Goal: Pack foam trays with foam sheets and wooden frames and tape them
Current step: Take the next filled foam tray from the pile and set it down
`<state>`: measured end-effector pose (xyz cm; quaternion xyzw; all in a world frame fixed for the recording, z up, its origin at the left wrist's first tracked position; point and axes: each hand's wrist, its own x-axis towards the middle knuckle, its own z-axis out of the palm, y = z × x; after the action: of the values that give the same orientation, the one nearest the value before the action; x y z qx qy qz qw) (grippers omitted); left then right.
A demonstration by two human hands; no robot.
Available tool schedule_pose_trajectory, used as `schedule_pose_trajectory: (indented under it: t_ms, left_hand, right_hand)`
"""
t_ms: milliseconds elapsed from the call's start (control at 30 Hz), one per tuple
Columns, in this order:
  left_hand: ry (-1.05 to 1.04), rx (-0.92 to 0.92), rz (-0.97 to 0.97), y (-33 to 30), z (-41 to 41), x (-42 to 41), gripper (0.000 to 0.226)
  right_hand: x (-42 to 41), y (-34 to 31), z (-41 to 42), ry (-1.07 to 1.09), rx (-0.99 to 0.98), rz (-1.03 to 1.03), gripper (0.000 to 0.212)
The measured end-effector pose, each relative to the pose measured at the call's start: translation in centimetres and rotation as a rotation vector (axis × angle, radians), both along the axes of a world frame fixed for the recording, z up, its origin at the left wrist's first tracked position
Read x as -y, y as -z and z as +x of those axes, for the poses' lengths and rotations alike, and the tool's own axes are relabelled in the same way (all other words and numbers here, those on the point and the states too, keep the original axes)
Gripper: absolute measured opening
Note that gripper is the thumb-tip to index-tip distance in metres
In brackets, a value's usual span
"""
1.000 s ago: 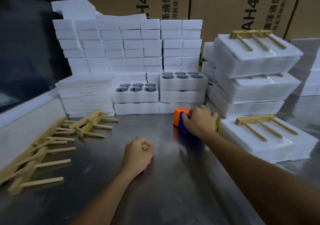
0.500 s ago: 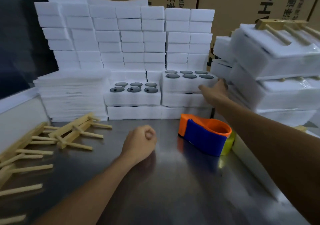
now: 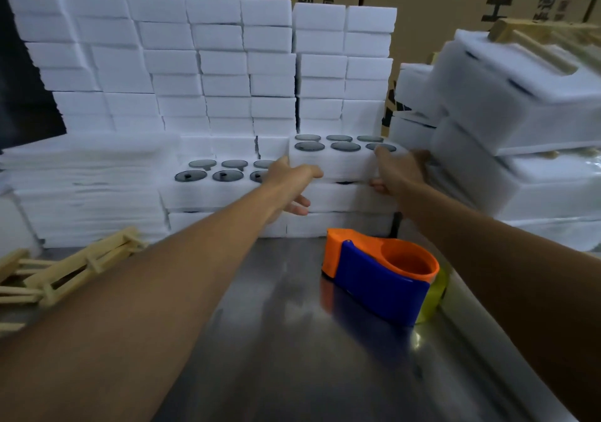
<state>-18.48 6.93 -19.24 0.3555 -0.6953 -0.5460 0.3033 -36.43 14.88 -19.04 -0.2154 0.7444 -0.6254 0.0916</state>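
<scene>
A white foam tray [image 3: 341, 161] with several dark round discs in its top tops the right-hand stack at the back of the steel table. My right hand [image 3: 398, 173] grips its right end, thumb over the top edge and fingers under. My left hand [image 3: 289, 184] reaches to its left end with fingers spread, thumb against the tray's left side. A second disc-filled tray [image 3: 208, 191] stands to the left. A pile of thin foam sheets [image 3: 84, 181] lies at the far left. Wooden frames [image 3: 65, 269] lie in front of that pile.
An orange and blue tape dispenser [image 3: 380, 278] with yellowish tape stands on the steel table [image 3: 292, 356]. A wall of white foam blocks [image 3: 211, 64] rises behind the trays. Taped packs topped with wooden frames [image 3: 527, 96] are stacked at the right. Cardboard boxes stand behind.
My right hand left the tape dispenser and took the right end of the top tray. My left hand rose from a fist on the table and opened toward the tray's left end.
</scene>
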Motion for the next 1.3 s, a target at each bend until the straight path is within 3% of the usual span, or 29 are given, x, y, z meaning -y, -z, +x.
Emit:
schedule_pose_trajectory:
  t_ms: [200,333,433,733,833,1000,1067,1167,1300]
  left_hand:
    - [-0.064,-0.177,0.107,-0.6,-1.0,-0.9,0.081]
    - [-0.143,-0.244,0.092,-1.6,-0.5,-1.4,0.081]
    - [-0.224,-0.273,0.083,-2.1,0.6,-1.9,0.077]
    - [-0.485,-0.304,0.089,-1.9,7.4,-4.3,0.063]
    - [-0.535,-0.357,0.180,-0.7,10.2,-5.6,0.048]
    - [-0.606,-0.279,0.205,2.6,14.4,-8.1,0.039]
    - [-0.581,-0.346,0.248,4.0,15.9,-8.7,0.033]
    - [-0.519,-0.444,0.402,5.5,18.6,-8.9,0.040]
    - [-0.518,-0.404,0.503,7.3,22.7,-8.1,0.050]
  right_hand:
    - [-0.1,-0.7,-0.3,-0.007,0.085,-0.025,0.057]
    - [-0.5,-1.4,0.7,-0.006,0.151,-0.097,0.067]
    - [-1.2,-2.5,2.1,-0.043,0.164,-0.144,0.061]
    - [-5.0,-2.9,9.4,-0.177,0.098,-0.188,0.041]
    - [-6.7,-1.8,12.2,-0.164,0.043,-0.216,0.036]
    - [-8.8,1.0,15.8,-0.162,0.010,-0.273,0.034]
    - [-9.7,1.8,16.5,-0.156,0.021,-0.274,0.030]
    - [-10.7,2.9,17.2,-0.209,0.055,-0.234,0.030]
    - [-11.0,4.7,17.4,-0.311,0.129,-0.198,0.023]
